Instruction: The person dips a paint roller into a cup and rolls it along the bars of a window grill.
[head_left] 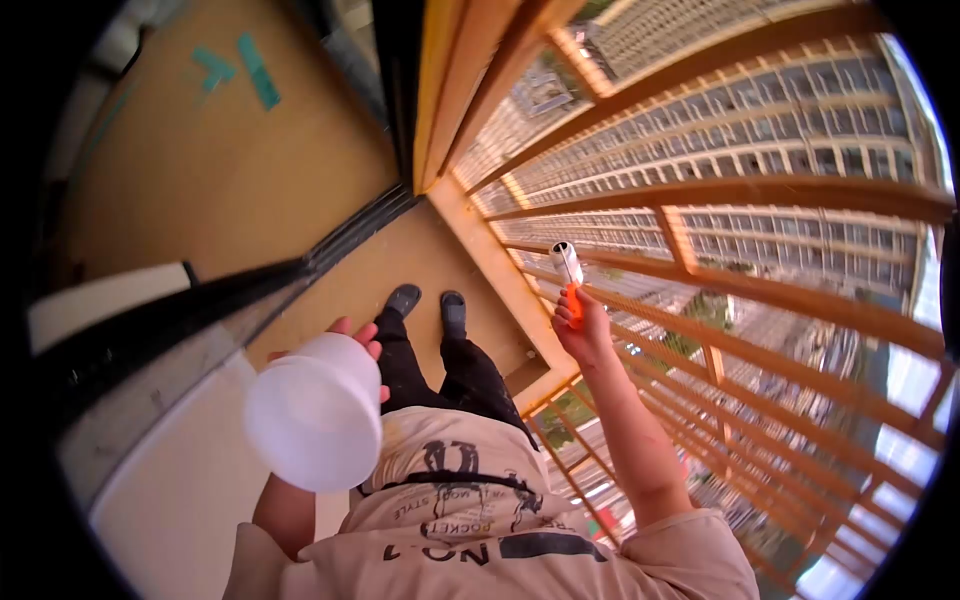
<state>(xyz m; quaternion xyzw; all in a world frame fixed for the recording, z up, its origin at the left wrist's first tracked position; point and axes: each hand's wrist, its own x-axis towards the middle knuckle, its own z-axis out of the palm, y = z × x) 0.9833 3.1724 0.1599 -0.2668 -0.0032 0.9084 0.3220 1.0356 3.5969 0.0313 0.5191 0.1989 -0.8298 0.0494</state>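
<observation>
My left hand (372, 345) is wrapped round a white, translucent plastic tub (312, 412), its fingertips showing at the far edge and side. The tub is tilted with its wide end toward me, and I cannot make out anything inside. In my right hand (592, 325), closed round an orange handle, is a small paint roller (567, 262) with a pale sleeve and a thin metal rod. The roller is raised close to the orange-brown railing bars (680, 262), and I cannot tell whether it touches them.
Tall railings run along the right, with buildings (760, 120) and a street far below. A low ledge (480, 215) edges the tan floor (350, 265) under my feet. At the left, a black door track (340, 235) separates a floor with green tape (258, 72).
</observation>
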